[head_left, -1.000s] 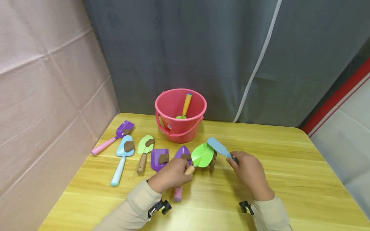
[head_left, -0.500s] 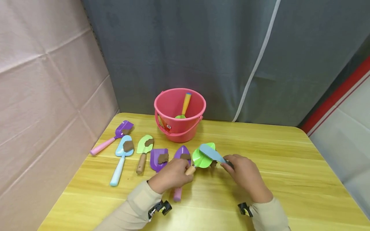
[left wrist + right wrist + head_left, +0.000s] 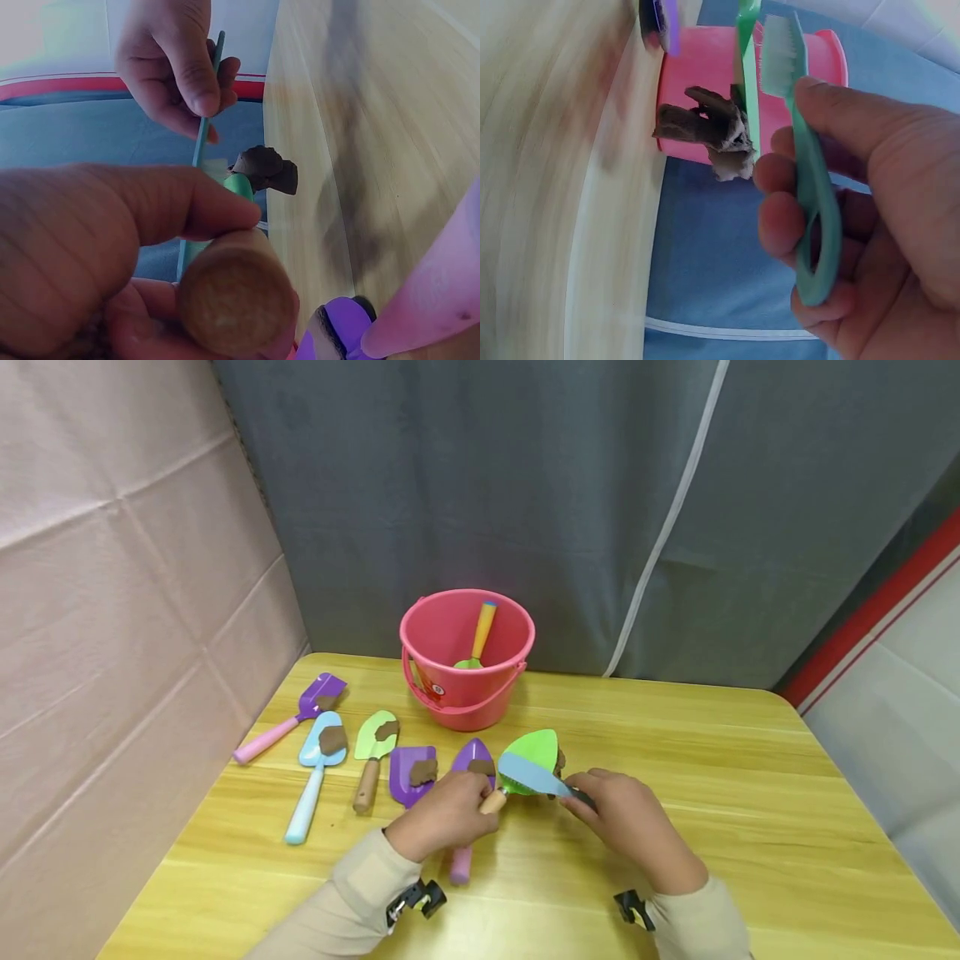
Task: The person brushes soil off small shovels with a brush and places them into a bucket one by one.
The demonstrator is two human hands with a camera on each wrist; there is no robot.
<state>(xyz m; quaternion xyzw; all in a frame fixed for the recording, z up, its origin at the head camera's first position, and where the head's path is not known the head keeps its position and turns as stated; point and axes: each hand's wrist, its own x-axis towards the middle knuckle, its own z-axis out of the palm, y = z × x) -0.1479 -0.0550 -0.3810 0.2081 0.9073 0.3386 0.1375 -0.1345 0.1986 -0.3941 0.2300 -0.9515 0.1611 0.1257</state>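
We've got both hands busy here: the left hand [image 3: 450, 810] grasps the wooden handle [image 3: 492, 802] of the green shovel [image 3: 540, 743], thumb and fingers wrapped round it, and the shovel's blade juts out ahead of that grip. The right hand [image 3: 630, 818] grips the brush [image 3: 532, 774], whose head lies across the blade, bristles towards it; whether they truly touch, we can't quite tell.

And look beneath the blade! From the right wrist we spot a brown clump [image 3: 705, 124] on the side facing the table [image 3: 750, 818], opposite the bristles. That's our main worry: a hard stroke could jolt the blade and shake the clump loose, dropping crumbs below the grip. Or the brush might go on working the clean face while the mud sits on the other, simply because the top looks tidy from above.

We're watching the handle too. It's round, so a push near the blade's edge could twist it within the left fingers.

Then there's the crowd: a purple shovel [image 3: 472, 752] lies right under the left hand, its pink handle [image 3: 461, 864] poking out on our side. If that hand dips, it could knock it. The bucket [image 3: 480, 716], beyond the blade, seems safe unless a stroke overshoots.
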